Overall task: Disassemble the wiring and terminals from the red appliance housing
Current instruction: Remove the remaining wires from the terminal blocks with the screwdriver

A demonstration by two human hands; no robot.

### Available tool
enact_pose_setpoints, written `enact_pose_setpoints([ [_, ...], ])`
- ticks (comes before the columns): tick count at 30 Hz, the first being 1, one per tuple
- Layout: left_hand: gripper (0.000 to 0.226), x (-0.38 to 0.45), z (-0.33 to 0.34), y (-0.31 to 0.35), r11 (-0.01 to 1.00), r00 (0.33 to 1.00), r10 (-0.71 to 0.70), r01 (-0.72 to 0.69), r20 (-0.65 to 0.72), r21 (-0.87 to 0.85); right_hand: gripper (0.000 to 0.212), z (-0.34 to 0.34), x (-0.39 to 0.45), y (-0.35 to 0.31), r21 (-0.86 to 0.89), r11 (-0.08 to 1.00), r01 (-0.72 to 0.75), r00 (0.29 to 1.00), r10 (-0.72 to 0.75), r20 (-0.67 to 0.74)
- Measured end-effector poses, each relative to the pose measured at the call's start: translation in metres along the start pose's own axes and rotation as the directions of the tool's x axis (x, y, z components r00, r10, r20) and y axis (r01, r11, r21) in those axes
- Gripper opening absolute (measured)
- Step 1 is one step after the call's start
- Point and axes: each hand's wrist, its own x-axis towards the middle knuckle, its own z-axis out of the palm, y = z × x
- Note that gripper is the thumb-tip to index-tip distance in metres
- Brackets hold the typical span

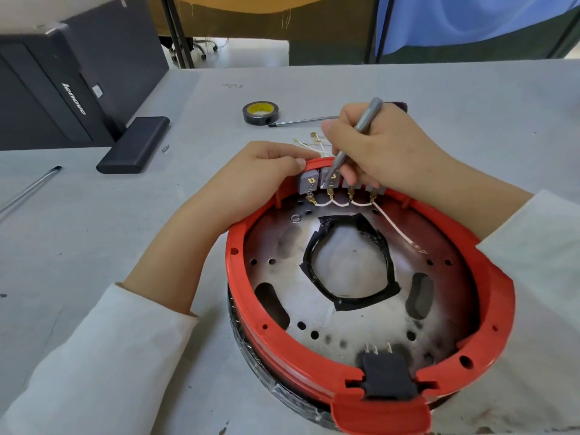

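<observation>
On the grey table (439, 98) sits the round red housing (489, 262), open side up, its black plug (387, 376) facing the person. At its far rim stand grey terminal blocks (309, 182) joined by looping white wires (342, 203). Left hand (266, 177) fingers grip the rim. Right hand (376, 146) fingers hold a grey screwdriver (361, 133), slanting down, tip on the second block.

Left hand (263, 171) curled gripping, right hand (376, 149) pinching, forearms converging
</observation>
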Motion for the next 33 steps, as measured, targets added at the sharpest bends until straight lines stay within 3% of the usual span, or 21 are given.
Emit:
enact_pose_setpoints([
  [3,0.028,-0.001,0.001,0.003,0.999,1.0,-0.012,0.013,-0.025,0.044,0.036,0.0,-0.001,0.005,0.076,0.997,-0.005,0.996,0.011,-0.085],
  [8,0.021,-0.002,0.002,0.004,0.985,0.999,-0.006,0.013,-0.041,0.17,0.045,0.001,-0.008,0.009,-0.028,0.993,0.115,0.974,-0.118,-0.195],
  [14,0.016,-0.001,-0.001,0.005,0.962,1.0,0.008,-0.003,-0.015,0.274,0.043,0.006,-0.008,0.009,-0.154,0.972,0.177,0.972,-0.196,-0.126],
  [19,0.017,-0.005,-0.001,0.008,0.955,1.0,0.002,-0.004,0.007,0.298,0.044,0.005,-0.004,0.008,-0.06,0.984,0.17,0.976,-0.177,-0.128],
  [25,0.045,-0.008,0.001,0.01,0.854,1.0,0.022,-0.022,0.006,0.519,0.043,-0.001,0.0,0.001,0.043,0.998,0.055,0.998,-0.053,-0.047],
  [29,0.051,-0.009,0.003,0.009,0.846,1.0,0.023,-0.014,-0.011,0.533,0.042,-0.006,-0.004,-0.005,-0.086,0.996,0.032,0.996,-0.024,0.088],
  [33,0.058,-0.01,0.004,0.009,0.818,0.999,0.04,-0.028,-0.009,0.575,0.041,0.003,-0.016,0.001,-0.086,0.99,0.116,0.993,-0.116,-0.002],
])
